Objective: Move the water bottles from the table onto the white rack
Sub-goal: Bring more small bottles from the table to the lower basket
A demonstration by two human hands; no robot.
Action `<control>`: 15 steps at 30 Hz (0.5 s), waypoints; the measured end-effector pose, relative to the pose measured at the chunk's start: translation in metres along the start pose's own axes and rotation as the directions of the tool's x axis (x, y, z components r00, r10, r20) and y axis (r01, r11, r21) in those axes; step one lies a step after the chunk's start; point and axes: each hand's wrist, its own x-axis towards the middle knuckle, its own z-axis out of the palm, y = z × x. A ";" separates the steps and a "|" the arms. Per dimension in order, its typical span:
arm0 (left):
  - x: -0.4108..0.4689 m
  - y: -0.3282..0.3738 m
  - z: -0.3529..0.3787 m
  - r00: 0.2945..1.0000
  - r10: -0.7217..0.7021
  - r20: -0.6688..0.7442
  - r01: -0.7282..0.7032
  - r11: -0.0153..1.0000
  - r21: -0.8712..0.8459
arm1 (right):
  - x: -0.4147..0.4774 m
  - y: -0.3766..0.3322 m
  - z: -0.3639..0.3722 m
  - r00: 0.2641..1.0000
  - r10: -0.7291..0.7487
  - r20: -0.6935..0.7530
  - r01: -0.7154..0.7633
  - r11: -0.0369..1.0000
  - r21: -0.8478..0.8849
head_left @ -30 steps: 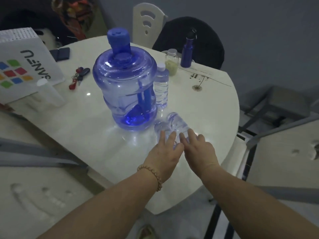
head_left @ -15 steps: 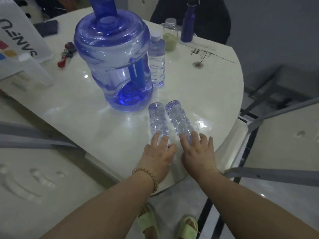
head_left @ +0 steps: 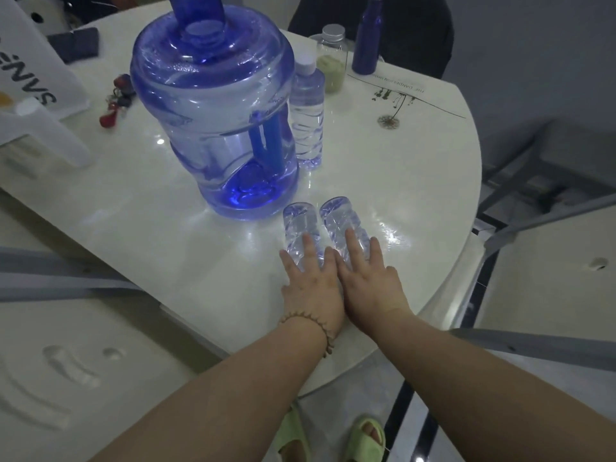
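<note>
Well, a big blue jug (head_left: 213,121) stands on the white desk (head_left: 416,155), with an upright water bottle (head_left: 308,111) just beside it on the right. In front of the jug, two clear ribbed bottles lie side by side. The left hand (head_left: 311,288) rests on the left bottle (head_left: 298,225) and the right hand (head_left: 370,281) on the right bottle (head_left: 340,218), with fingers (head_left: 308,248) straight and slightly spread. The round desk edge is near on the right.

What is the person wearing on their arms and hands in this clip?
The left forearm and right forearm are bare, no sleeves in view. The left hand has a bracelet of small round tan beads at its wrist. The right hand shows no bracelet, watch, ring or glove.
</note>
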 end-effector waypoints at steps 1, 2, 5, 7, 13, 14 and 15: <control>0.000 0.001 0.000 1.000 0.008 -0.013 -0.008 1.000 -0.006 | 0.000 -0.003 -0.001 1.000 0.006 0.000 -0.006 1.000 -0.009; 0.000 0.000 0.000 1.000 0.012 -0.027 -0.012 1.000 -0.016 | 0.000 -0.005 -0.001 1.000 0.012 -0.001 -0.012 1.000 -0.012; 0.000 -0.005 0.001 0.997 0.030 -0.068 -0.033 0.998 -0.045 | 0.000 -0.009 -0.002 1.000 0.012 -0.028 -0.012 1.000 0.000; 0.002 -0.008 -0.001 0.996 0.038 -0.079 -0.043 0.997 -0.063 | 0.001 -0.009 -0.004 0.999 0.009 -0.037 -0.008 1.000 0.019; 0.005 -0.008 -0.002 0.992 0.104 -0.070 -0.112 0.986 -0.122 | -0.016 -0.005 -0.007 0.996 0.075 -0.054 -0.070 0.994 0.090; 0.000 -0.005 -0.001 0.990 0.119 -0.073 -0.129 0.981 -0.145 | -0.025 -0.002 -0.007 0.995 0.087 -0.056 -0.082 0.992 0.096; -0.007 0.000 0.001 0.987 0.139 -0.078 -0.150 0.975 -0.161 | -0.035 0.001 -0.008 0.993 0.104 -0.058 -0.098 0.990 0.105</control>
